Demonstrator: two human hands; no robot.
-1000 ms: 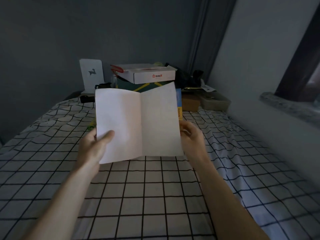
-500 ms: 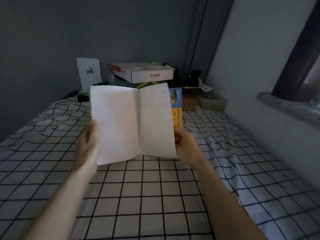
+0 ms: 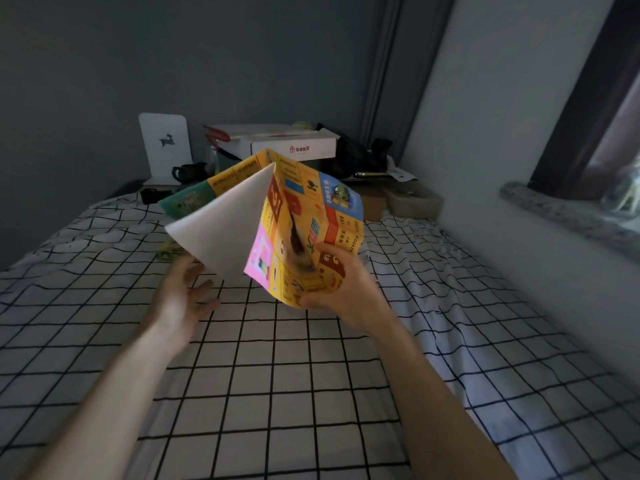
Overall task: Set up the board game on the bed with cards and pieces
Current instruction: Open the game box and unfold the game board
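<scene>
A folded paper game board [image 3: 294, 223], white on the back and printed in yellow, pink, orange and blue squares on the face, hangs partly unfolded above the checked bed sheet [image 3: 277, 375]. My right hand [image 3: 341, 289] grips its lower right edge, thumb on the printed side. My left hand [image 3: 183, 292] is palm up with fingers spread, just under the white flap and holding nothing. A small green and yellow item [image 3: 166, 252] lies on the sheet beyond my left hand, blurred.
At the head of the bed stand a white card with a deer figure [image 3: 165, 147], a white cardboard box [image 3: 277, 142], dark clutter [image 3: 360, 157] and a brown container [image 3: 414, 202]. A wall and a stone window sill [image 3: 568, 216] run along the right.
The board was held flat and white side toward me in both hands. It has now swung open, showing its printed face; my left hand has let go and dropped below it.
</scene>
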